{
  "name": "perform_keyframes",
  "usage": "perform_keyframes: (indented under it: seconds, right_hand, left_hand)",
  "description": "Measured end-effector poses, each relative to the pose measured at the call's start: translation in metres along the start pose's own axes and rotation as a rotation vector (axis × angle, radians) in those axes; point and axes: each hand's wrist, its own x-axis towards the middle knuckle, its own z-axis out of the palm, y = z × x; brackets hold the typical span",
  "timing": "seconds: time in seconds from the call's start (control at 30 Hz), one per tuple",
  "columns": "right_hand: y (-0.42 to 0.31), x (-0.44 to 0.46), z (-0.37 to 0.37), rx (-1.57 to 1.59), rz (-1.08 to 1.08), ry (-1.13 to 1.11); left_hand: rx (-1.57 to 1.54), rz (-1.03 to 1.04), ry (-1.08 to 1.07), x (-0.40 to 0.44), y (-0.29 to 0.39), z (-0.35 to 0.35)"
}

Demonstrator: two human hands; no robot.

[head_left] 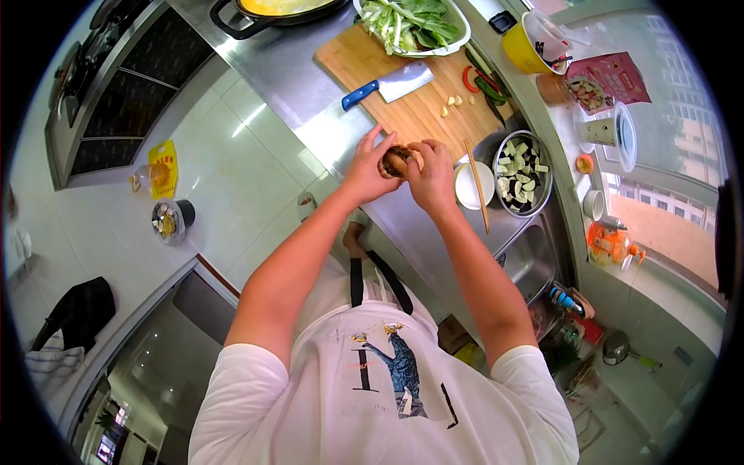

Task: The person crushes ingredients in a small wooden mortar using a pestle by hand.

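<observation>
My left hand [370, 169] and my right hand [432, 173] are closed from both sides around a brown, roundish item [397, 161] with dark patches. Its exact kind cannot be made out. They hold it at the near edge of a wooden cutting board [341, 58]. Beyond them on the board lies a cleaver [407, 82] with a blue handle. Several peeled garlic cloves [450, 101] rest to its right. Close to my right hand are a white bowl [468, 191] and a pair of wooden chopsticks [477, 186] lying across it.
A metal basin of eggplant chunks [521, 172] stands right of the bowl, above the sink [529, 260]. Red and green chilies [488, 87] lie at the board's right. Leafy greens [411, 23] fill a white basket behind. A black pan [240, 29] is at the far left.
</observation>
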Motion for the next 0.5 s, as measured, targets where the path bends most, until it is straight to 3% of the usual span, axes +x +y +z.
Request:
perform_keyframes:
  seconds: [0.23, 0.33, 0.5]
  right_hand:
    - [-0.024, 0.007, -0.018, 0.183, -0.064, -0.037]
    - [-0.022, -0.001, -0.017, 0.115, -0.176, -0.055]
    - [-0.024, -0.001, -0.026, 0.081, -0.118, -0.03]
  left_hand:
    - [-0.172, -0.006, 0.032, -0.002, 0.018, -0.006]
    - [-0.267, -0.005, 0.024, 0.001, 0.028, -0.006]
    - [-0.44, -0.117, -0.032, 0.001, 0.039, -0.009]
